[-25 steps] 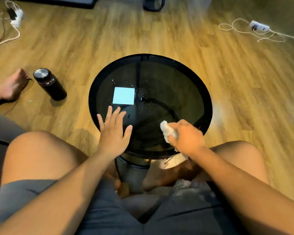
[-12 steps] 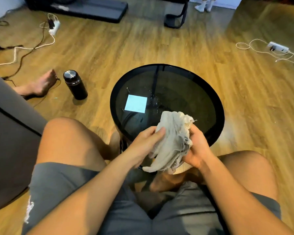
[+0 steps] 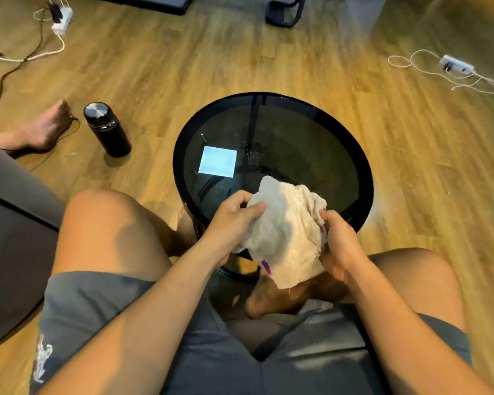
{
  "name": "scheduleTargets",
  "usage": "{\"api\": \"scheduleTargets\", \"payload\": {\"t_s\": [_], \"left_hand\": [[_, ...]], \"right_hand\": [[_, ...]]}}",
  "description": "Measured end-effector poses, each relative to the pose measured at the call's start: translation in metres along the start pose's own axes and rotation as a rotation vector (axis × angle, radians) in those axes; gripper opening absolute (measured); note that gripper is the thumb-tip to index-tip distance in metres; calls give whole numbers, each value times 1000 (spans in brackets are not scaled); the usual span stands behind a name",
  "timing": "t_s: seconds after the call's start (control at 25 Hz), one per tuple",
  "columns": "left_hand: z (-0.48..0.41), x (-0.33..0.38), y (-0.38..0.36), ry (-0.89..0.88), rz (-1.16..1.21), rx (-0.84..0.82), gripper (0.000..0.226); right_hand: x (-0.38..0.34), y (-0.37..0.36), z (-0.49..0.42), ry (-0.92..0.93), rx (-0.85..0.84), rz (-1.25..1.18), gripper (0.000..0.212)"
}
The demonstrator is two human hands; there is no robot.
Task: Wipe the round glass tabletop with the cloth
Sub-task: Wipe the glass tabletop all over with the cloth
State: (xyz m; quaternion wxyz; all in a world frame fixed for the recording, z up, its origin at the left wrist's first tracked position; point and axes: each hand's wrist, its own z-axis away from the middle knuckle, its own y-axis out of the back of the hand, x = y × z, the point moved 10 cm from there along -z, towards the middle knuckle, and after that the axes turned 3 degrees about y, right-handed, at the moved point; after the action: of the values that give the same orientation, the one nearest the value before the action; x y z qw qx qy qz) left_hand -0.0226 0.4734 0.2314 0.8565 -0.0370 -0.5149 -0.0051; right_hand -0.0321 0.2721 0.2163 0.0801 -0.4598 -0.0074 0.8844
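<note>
Currently, by label:
Cloth (image 3: 285, 226): off-white terry, rumpled, stretched between both hands above the near edge of the tabletop; lower corner hanging past the rim toward the lap; small purple tag at its bottom left edge.
Left hand (image 3: 231, 220): closed on the cloth's left side, thumb on top, fingers curled under the fabric.
Right hand (image 3: 340, 240): gripping the cloth's right side, fingers wrapped into the folds.
Round glass tabletop (image 3: 311, 155): dark smoked glass in a black rim, straight ahead of the knees; black frame legs visible through it.
Water droplets (image 3: 250, 151): scattered near the tabletop's middle, just beyond the cloth; contact between cloth and glass not clear.
Square reflection (image 3: 218, 161): pale blue-white patch on the tabletop's left half, beyond the left hand.
Flask (image 3: 106, 128): black, steel lid, standing on the floor left of the tabletop, well apart from it.
Bare foot (image 3: 44, 128): belonging to another person, on the floor just left of the flask.
Power strip (image 3: 457, 65): white, with looped cable, on the floor far right beyond the tabletop.
Second power strip (image 3: 60, 22): white, with plugs and cables, on the floor far left beyond the tabletop.
Floor (image 3: 154, 69): wood-look planks, all around the tabletop.
Shorts (image 3: 103, 303): grey, below the tabletop, knees to either side of it.
</note>
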Motion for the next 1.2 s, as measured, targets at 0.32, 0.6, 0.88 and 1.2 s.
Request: {"api": "scheduleTargets", "payload": {"t_s": [0.32,0.6,0.88,1.2], "left_hand": [[-1,-4,22,69,28,109,24],[-4,17,4,-140,-193,6,71],[2,32,-5,-365,-756,-30,81],[20,67,22,-537,-575,-29,39]], "right_hand": [[-30,-9,3,299,-78,29,22],[-50,-12,14,549,-176,234,54],[-58,-28,24,652,-283,547,65],[-75,-22,30,680,-209,519,28]]}}
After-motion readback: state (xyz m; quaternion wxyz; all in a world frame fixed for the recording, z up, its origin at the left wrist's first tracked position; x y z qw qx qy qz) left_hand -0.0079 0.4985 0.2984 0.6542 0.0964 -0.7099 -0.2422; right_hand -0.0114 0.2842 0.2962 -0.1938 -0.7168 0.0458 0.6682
